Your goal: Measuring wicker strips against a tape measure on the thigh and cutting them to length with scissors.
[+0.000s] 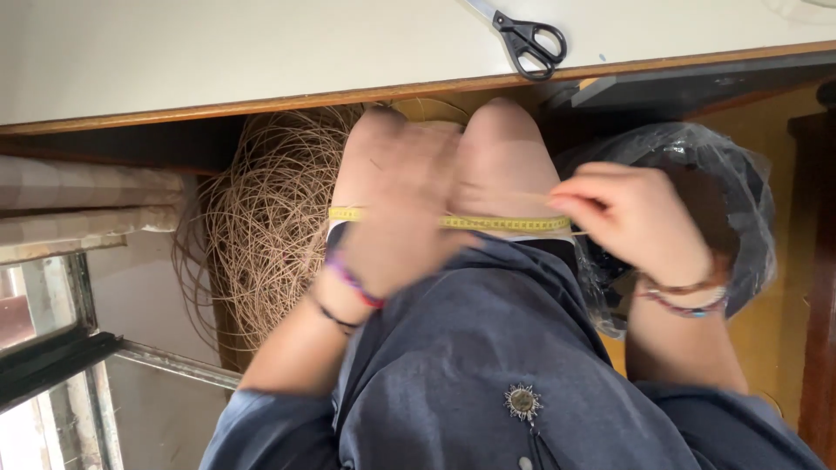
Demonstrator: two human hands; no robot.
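Head view: a yellow measuring tape [488, 223], thin and flexible with fine dark marks, lies stretched from left to right across the person's knees [453, 165], which are covered in smooth tan hosiery. The left hand [396, 222] is blurred and lies over the left part of the tape, fingers spread loosely; whether it grips the tape cannot be told. The right hand [636, 222] pinches the tape's right end between thumb and fingertips. Both wrists wear beaded bracelets. Nearer the camera, a dark blue-grey garment [470, 365] of soft, slightly glossy cloth covers the lap, with a small round metal ornament [522, 402] shaped like a sun.

Left of the knees sits a loose round tangle of pale cane strands [270, 218]. To the right, a crinkled black plastic bag [697, 165] bulges beside the right hand. At the far side, black-handled scissors [527, 39] lie on a white table [218, 52] with a wood edge.
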